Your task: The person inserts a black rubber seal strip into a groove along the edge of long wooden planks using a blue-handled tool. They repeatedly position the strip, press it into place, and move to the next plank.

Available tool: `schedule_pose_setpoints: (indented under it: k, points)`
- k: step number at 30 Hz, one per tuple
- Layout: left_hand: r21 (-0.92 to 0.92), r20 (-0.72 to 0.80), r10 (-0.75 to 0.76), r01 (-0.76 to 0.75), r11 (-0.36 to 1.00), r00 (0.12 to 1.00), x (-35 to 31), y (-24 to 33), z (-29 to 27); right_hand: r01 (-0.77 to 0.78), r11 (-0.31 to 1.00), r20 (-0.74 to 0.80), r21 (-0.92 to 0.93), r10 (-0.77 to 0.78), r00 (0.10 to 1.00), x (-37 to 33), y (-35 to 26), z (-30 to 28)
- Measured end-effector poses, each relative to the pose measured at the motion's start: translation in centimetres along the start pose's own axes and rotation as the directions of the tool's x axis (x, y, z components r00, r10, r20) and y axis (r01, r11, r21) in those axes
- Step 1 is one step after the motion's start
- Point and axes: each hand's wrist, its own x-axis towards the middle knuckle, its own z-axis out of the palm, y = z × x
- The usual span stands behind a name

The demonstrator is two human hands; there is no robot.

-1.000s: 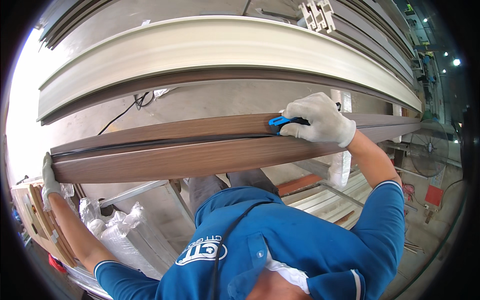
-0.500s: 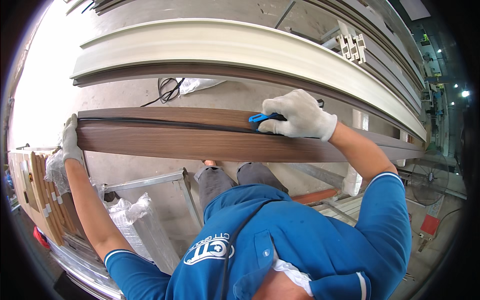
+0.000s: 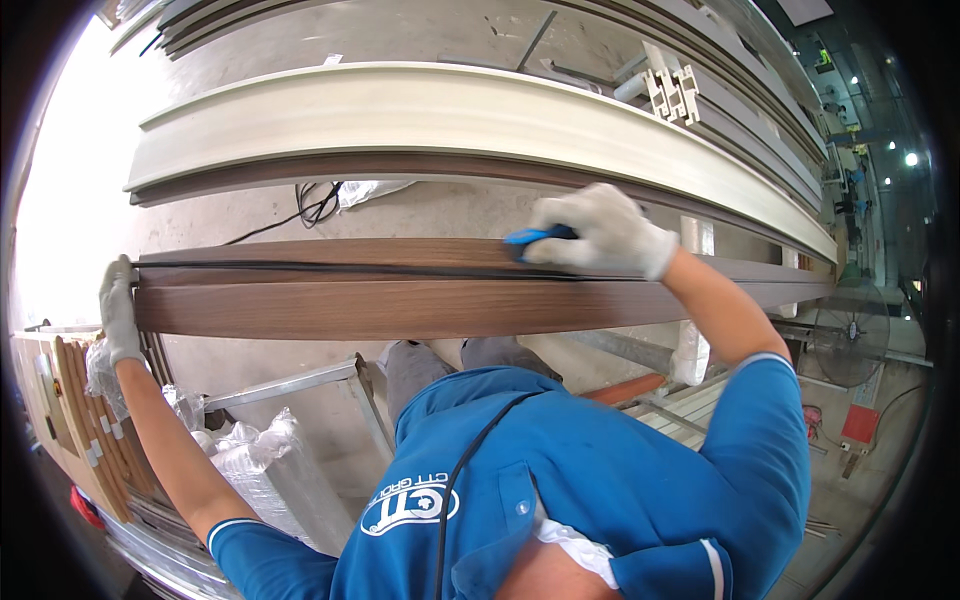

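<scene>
A long brown wood-grain profile [image 3: 300,310] lies crosswise in front of me. Along its middle runs a thin black strip [image 3: 370,269], partly hidden behind my right hand. My left hand [image 3: 120,312], in a white glove, grips the profile's left end, its fingers lying along the end face. Over the middle of the profile, my gloved right hand [image 3: 597,232] is closed round a blue and black hand tool [image 3: 535,238] that looks like a utility knife. Its blue end points left; the rest is mostly covered by the glove.
Beyond the profile lies a long cream profile [image 3: 400,105] with a brown lower side. More stacked profiles [image 3: 730,130] fill the far right. A black cable [image 3: 318,208] coils on the floor. Near me are a metal frame [image 3: 290,388], plastic-wrapped pieces [image 3: 270,450] and a fan [image 3: 850,330].
The view has shifted, so the profile sits lower and further left. My right hand has tilted and shifted slightly to the right along the profile with the tool; my left hand stays at its end.
</scene>
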Motion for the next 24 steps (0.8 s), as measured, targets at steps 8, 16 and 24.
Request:
schedule_pose_setpoints:
  k: [8, 16, 24]
  points:
    - [0.256, -0.041, 0.371, -0.35, 0.901, 0.928, 4.7, 7.1, -3.6, -0.203, 0.974, -0.142, 0.102, 0.216, 0.966, -10.7, 3.8, -0.1]
    - [-0.139, -0.054, -0.168, 0.159, 0.977, 0.984, -0.7, -2.9, -1.4, -0.164, 0.986, -0.157, 0.042, 0.168, 0.973, -11.6, 5.5, 0.3]
    - [-0.272, -0.061, -0.406, 0.377, 0.886, 0.912, -2.2, -1.9, 2.0, -0.064, 0.997, -0.096, -0.033, 0.06, 0.994, -7.4, 3.0, 0.4]
